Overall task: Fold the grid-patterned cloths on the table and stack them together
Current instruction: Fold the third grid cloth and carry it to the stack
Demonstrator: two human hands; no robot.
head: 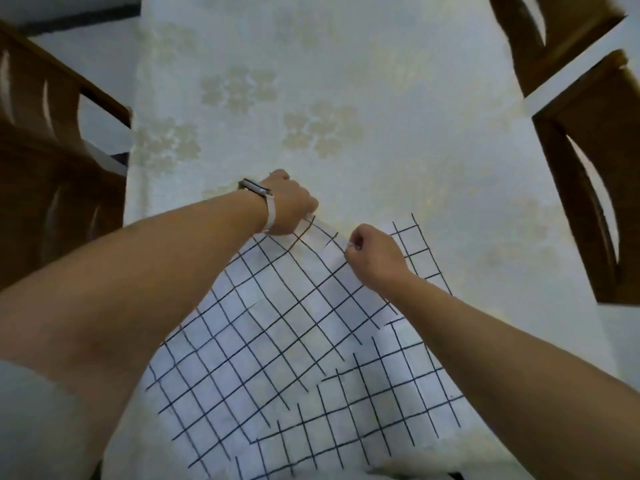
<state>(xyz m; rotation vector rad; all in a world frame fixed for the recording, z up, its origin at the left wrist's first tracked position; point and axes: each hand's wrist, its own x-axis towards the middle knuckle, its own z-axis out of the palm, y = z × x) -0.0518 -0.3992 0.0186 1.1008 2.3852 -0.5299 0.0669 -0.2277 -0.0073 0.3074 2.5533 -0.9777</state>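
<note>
A white cloth with a black grid [277,317] lies skewed across the near half of the table. My left hand [289,206], with a white watch strap on its wrist, pinches the cloth's far edge. My right hand [375,256] pinches the same far edge a little to the right, and the strip between the two hands is lifted off the table. A second grid-patterned cloth [388,403] lies underneath, showing at the near right and beyond my right wrist. My forearms hide parts of both cloths.
The table [346,81] is covered with a pale cloth with faint flower prints. A wooden chair [52,161] stands at the left edge. Two more wooden chairs [585,188] stand along the right edge.
</note>
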